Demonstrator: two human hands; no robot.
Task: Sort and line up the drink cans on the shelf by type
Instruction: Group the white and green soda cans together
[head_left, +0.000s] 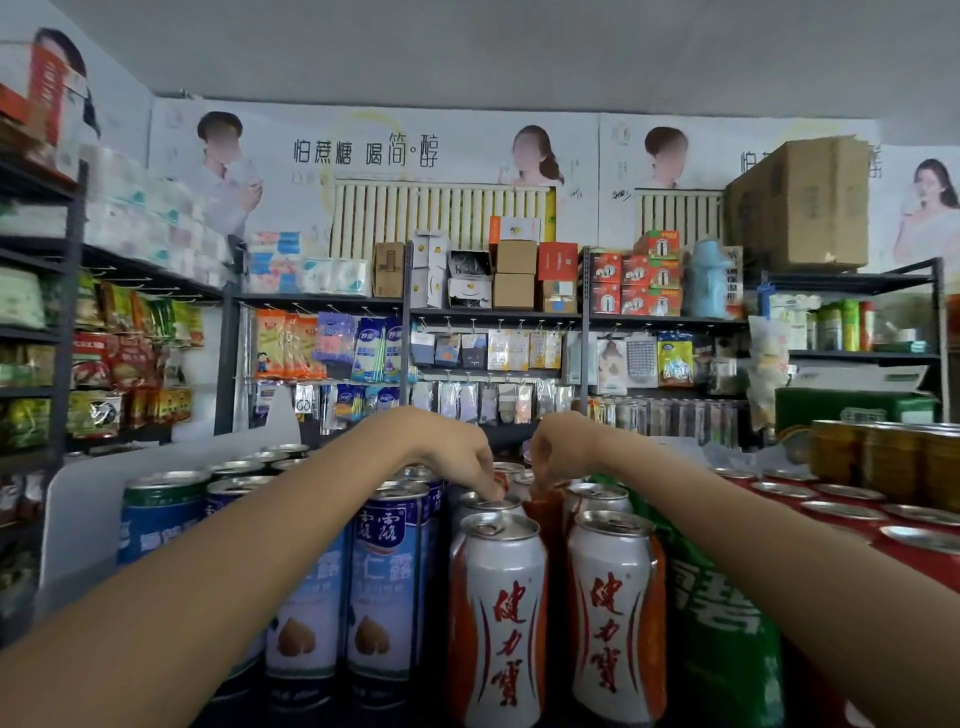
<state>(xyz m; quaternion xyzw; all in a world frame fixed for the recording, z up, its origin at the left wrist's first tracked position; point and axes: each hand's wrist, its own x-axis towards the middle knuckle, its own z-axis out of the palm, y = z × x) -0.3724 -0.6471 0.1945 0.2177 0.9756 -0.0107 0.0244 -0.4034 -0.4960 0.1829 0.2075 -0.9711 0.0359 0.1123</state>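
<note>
Here: shop shelves (322, 299) behind | left grip (457, 452), right grip (558, 449) pinching white-orange cans (498, 618)

your left hand (457, 457) and right hand (558, 454) reach down among tight-packed can tops. silver-and-orange cans (498, 613) stand in two files with a narrow gap between them. blue cans (384, 582) crowd the left, a green pack (722, 623) the right. open room lies only above the tops.
</note>
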